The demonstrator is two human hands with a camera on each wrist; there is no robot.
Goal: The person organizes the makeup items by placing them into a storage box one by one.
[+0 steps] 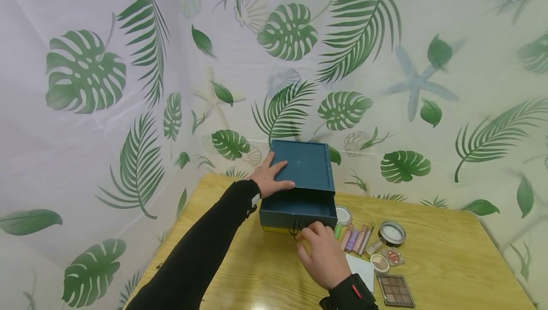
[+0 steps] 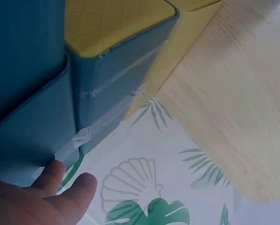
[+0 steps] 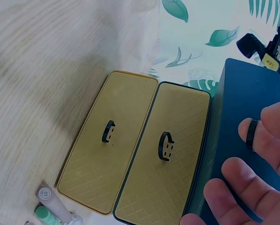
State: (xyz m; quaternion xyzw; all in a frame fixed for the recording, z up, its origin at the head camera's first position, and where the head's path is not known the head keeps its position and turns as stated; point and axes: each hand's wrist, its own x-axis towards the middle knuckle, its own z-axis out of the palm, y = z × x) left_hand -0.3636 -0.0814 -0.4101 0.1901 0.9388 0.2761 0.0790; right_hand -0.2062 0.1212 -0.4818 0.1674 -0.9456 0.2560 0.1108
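The box (image 1: 305,163) stands toward the back of the table (image 1: 454,257), with the backdrop (image 1: 445,148) behind it. Its top drawer (image 1: 276,219) juts out in front, above two lower drawers (image 3: 177,110). The left hand (image 1: 270,179) lies on the box's top, at its left edge; the right hand (image 1: 324,253) is in front, at the top drawer's handle (image 3: 251,135). Right of the box lie tubes (image 1: 352,240) — farther right, a compact (image 1: 392,232), and before it a palette (image 1: 396,290).
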